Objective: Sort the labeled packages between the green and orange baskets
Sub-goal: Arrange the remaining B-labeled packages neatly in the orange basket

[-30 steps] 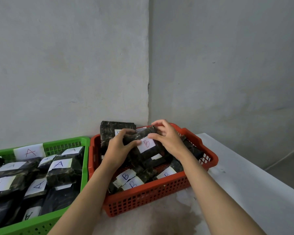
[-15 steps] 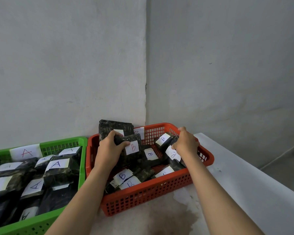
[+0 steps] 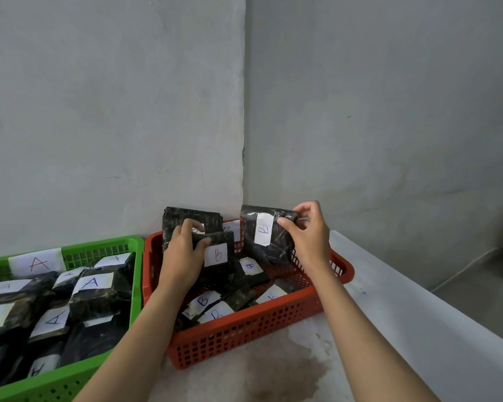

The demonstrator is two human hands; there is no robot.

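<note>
The orange basket (image 3: 250, 329) stands in the corner and holds several dark wrapped packages with white B labels. My left hand (image 3: 180, 256) grips one upright B package (image 3: 219, 259) at its top edge, inside the basket. My right hand (image 3: 308, 236) pinches the upper right corner of another B package (image 3: 266, 233), lifted upright above the basket's far right side. To the left, the green basket (image 3: 79, 372) is full of dark packages labeled A (image 3: 92, 285).
Both baskets rest on a white tabletop (image 3: 404, 314) pushed against grey walls that meet in a corner. A dark stain (image 3: 285, 372) marks the table in front of the orange basket. The table's right edge drops to the floor.
My right hand has picked a B package out of the basket's right side and raised it upright. My left hand keeps hold of its B package, nearly in place.
</note>
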